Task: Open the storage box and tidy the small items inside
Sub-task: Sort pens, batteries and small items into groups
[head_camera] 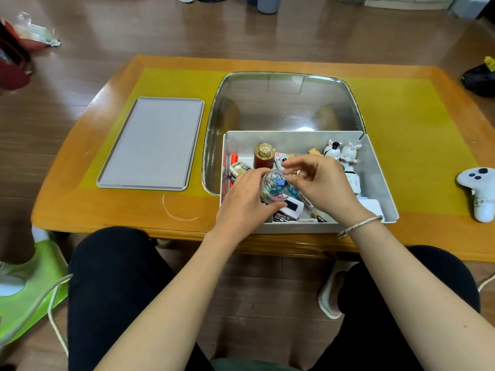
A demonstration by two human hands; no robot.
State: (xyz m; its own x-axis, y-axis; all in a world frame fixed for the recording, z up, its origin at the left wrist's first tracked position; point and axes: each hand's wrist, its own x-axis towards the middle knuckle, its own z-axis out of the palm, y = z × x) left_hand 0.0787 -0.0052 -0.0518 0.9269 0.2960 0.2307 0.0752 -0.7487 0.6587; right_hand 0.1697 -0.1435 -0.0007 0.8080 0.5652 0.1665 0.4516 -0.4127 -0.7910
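A white storage box [380,180] stands open on the table in front of me, its clear lid [284,103] swung back behind it. My left hand [243,204] grips a small clear round tub of coloured binder clips [273,186] over the box. My right hand [321,183] hovers at the tub's top with thumb and forefinger pinching near its rim; what they hold is too small to tell. Inside the box lie a red bottle with a gold cap [264,156], two white rabbit figures [341,152], markers and a white stapler [290,208].
A grey flat tray [152,143] lies to the left on the yellow mat [415,135]. A white game controller [479,191] sits at the table's right edge. My knees are under the near table edge. A green stool [32,290] stands at my left.
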